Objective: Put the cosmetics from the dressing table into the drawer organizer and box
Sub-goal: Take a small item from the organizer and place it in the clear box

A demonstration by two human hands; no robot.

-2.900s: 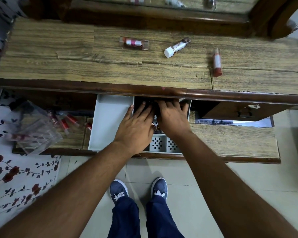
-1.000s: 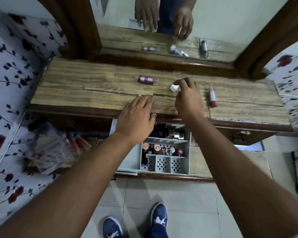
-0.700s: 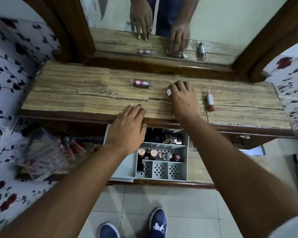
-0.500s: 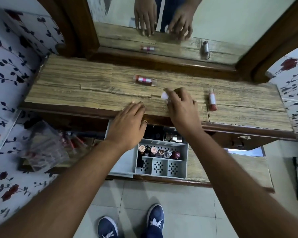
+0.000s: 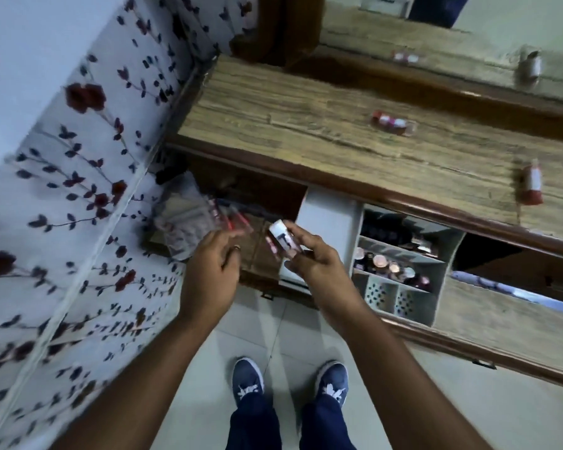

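My right hand (image 5: 316,264) grips a white-capped cosmetic tube (image 5: 281,238) in front of the open drawer, left of the grey drawer organizer (image 5: 436,287), which holds several cosmetics. My left hand (image 5: 212,271) hovers with relaxed fingers and holds nothing, just short of the clear plastic box (image 5: 186,222) with red cosmetics in it. Two cosmetics lie on the wooden dressing table (image 5: 306,138): a pink-and-white tube (image 5: 392,122) near the middle and a red-capped bottle (image 5: 532,186) at the right.
A floral-patterned wall (image 5: 78,190) runs close along the left. The mirror (image 5: 452,43) stands behind the table top. The pulled-out drawer front (image 5: 501,339) juts toward me at the right. My shoes (image 5: 290,381) stand on the tiled floor below.
My right hand lifted the white-capped tube off the table top and carried it down and left to the drawer. My left hand left the table edge and moved toward the clear box. The view swung left.
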